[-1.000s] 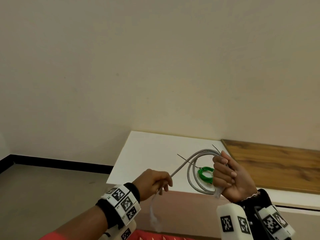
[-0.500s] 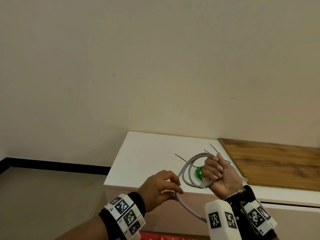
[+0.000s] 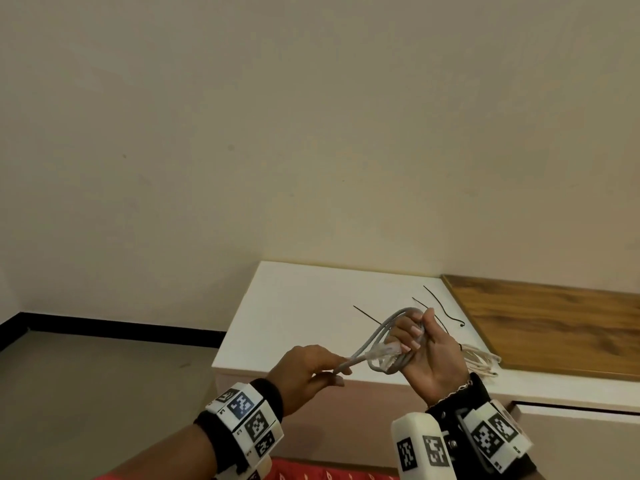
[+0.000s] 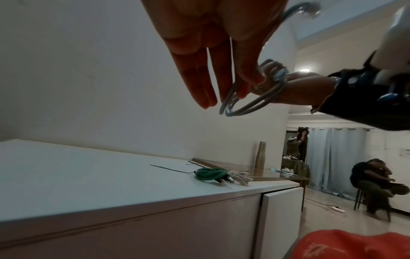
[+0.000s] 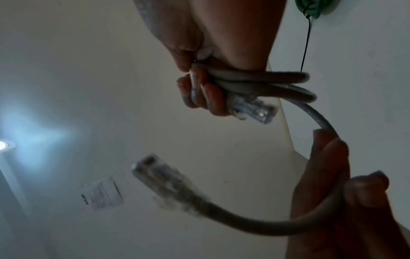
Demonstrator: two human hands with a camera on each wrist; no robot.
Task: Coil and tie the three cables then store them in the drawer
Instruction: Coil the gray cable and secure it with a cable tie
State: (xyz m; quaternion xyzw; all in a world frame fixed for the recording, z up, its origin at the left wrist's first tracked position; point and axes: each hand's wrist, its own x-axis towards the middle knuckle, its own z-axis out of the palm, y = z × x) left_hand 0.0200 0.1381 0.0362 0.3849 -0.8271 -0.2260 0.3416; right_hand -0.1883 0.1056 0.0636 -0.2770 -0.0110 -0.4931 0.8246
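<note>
A grey network cable is coiled into a few loops that my right hand grips above the white cabinet top. My left hand pinches the cable's short tail just left of the coil. One clear plug sticks out by my right fingers; the other plug hangs free past my left hand. A tied green cable and a white cable lie on the cabinet top behind the hands. Thin black ties lie near them.
A wooden board covers the cabinet's right part. A cabinet front panel stands slightly ajar below the top. A metal bottle stands far right. A seated person is across the room. Red cloth is at the bottom.
The hanging slack of the grey cable has been drawn up; only a short tail is left between my hands. My left hand slid along the cable toward its plug end.
</note>
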